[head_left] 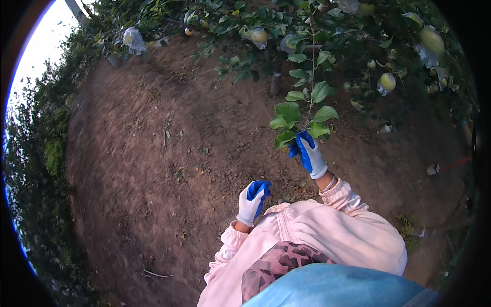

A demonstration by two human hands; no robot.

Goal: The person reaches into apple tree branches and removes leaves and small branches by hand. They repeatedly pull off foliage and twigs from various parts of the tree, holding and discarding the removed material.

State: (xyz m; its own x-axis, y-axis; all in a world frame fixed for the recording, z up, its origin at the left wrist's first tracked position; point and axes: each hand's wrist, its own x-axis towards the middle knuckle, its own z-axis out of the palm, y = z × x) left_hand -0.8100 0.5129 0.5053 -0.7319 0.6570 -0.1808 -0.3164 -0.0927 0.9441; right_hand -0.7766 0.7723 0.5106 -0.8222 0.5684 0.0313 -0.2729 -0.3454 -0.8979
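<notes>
Right hand (308,153) — fingers pinching leafy shoot (320,92), broad leaves (325,113) fanned just beyond them. Left hand (254,201) — fingers curled, whether pressed together cannot tell.

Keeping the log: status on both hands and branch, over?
Right hand at near end of leafy branch, grip unclear. Left hand curled, away from branch. Leaves close about right hand.

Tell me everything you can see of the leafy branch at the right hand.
The branch is slender, brownish and woody-looking. It runs out from denser foliage, with broad green leaves along it, bunched near its tip. There the blue-and-white gloved right hand appears to touch it, but the grip is hidden.
</notes>
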